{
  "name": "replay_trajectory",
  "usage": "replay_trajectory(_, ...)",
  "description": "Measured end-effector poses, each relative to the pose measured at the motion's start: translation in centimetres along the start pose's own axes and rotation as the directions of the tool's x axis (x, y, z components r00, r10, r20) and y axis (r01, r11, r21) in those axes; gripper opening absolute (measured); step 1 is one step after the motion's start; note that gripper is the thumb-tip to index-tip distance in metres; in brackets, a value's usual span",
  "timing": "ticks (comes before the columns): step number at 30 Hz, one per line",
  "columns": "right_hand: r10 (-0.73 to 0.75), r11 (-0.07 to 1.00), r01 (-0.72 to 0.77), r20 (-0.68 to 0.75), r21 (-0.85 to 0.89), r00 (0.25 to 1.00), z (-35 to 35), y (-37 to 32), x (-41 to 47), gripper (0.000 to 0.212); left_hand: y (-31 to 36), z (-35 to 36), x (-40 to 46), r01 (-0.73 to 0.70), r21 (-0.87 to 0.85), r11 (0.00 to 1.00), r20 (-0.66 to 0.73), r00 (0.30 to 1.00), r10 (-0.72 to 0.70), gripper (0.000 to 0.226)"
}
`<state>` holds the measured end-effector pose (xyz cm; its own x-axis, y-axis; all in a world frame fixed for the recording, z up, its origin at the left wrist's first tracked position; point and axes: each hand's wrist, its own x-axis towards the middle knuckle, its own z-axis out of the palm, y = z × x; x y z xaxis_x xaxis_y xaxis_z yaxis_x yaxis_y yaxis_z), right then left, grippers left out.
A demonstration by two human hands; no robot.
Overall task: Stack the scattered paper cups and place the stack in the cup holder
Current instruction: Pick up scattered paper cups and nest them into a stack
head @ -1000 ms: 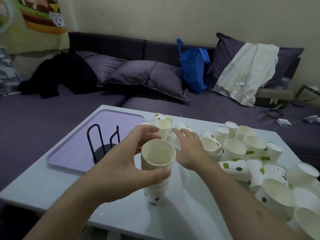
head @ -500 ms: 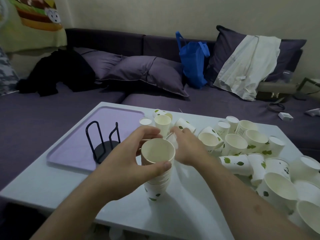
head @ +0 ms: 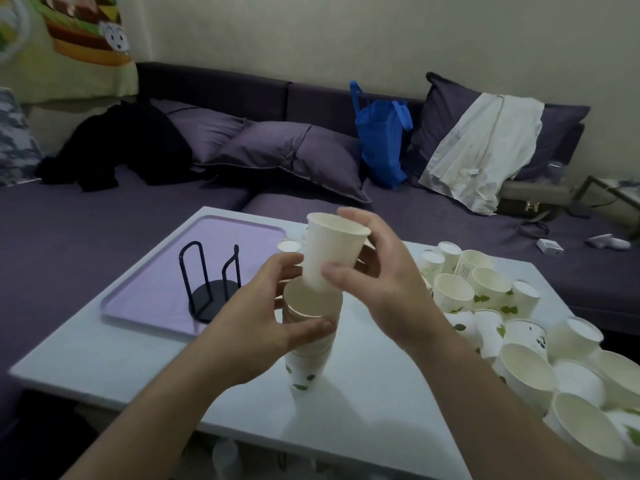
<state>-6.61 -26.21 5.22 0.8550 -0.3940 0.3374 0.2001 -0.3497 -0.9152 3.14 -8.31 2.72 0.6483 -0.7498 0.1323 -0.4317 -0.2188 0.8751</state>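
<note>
A stack of white paper cups with green leaf prints (head: pixel 306 362) stands on the white table (head: pixel 363 420). My left hand (head: pixel 263 323) grips the stack near its top rim. My right hand (head: pixel 377 275) holds a single white paper cup (head: pixel 329 251) upright, its base just entering the mouth of the stack. The black wire cup holder (head: pixel 211 285) stands empty on a lilac tray (head: pixel 166 285), left of the stack. Several loose cups (head: pixel 485 292) lie scattered over the right side of the table.
More loose cups (head: pixel 561 393) crowd the near right corner of the table. One small cup (head: pixel 288 244) sits behind my left hand. A purple sofa (head: pixel 104 220) with pillows, a blue bag (head: pixel 381 140) and clothes runs behind the table.
My right hand has picked a cup from the pile behind the stack and lifted it over the stack's mouth. My left hand has kept its grip on the stack.
</note>
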Motion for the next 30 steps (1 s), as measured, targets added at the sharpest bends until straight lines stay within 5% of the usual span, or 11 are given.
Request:
replay_trajectory(6, -0.055, 0.956, 0.101, 0.172, -0.274, 0.984, 0.6, 0.9, -1.3, 0.07, -0.4, -0.4, -0.5, -0.015, 0.0, 1.0, -0.03, 0.999, 0.015, 0.087)
replay_trajectory(11, -0.009, 0.999, 0.01, 0.022, -0.033, 1.0, 0.1, 1.6, -0.6, 0.041, -0.8, -1.2, -0.5, 0.003, -0.081, 0.997, -0.002, 1.0, -0.003, 0.099)
replay_trajectory(15, 0.177, 0.981, -0.189, -0.191, -0.043, 0.965, -0.4, 4.7, 1.1, 0.021, -0.7, -1.4, 0.4, 0.065, -0.188, 0.98, -0.094, 0.992, -0.084, 0.062)
replay_trajectory(18, 0.236, 0.922, -0.286, -0.207, -0.261, 0.949, -0.8, 7.4, 2.8, 0.018, -2.5, -1.7, 2.8, 0.117, -0.16, 0.98, -0.186, 0.972, -0.146, 0.031)
replay_trajectory(25, 0.274, 0.618, -0.215, -0.049, -0.756, 0.96, 1.5, 12.4, 9.7, 0.049, -8.1, -0.9, 12.0, 0.161, 0.1, 0.982, -0.27, 0.954, -0.129, 0.068)
replay_trajectory(30, 0.294, 0.49, -0.218, -0.075, -0.844, 0.953, 3.4, 15.1, 12.4, 0.029, -10.3, 0.4, 17.2, 0.21, 0.255, 0.944, -0.177, 0.97, -0.168, 0.084)
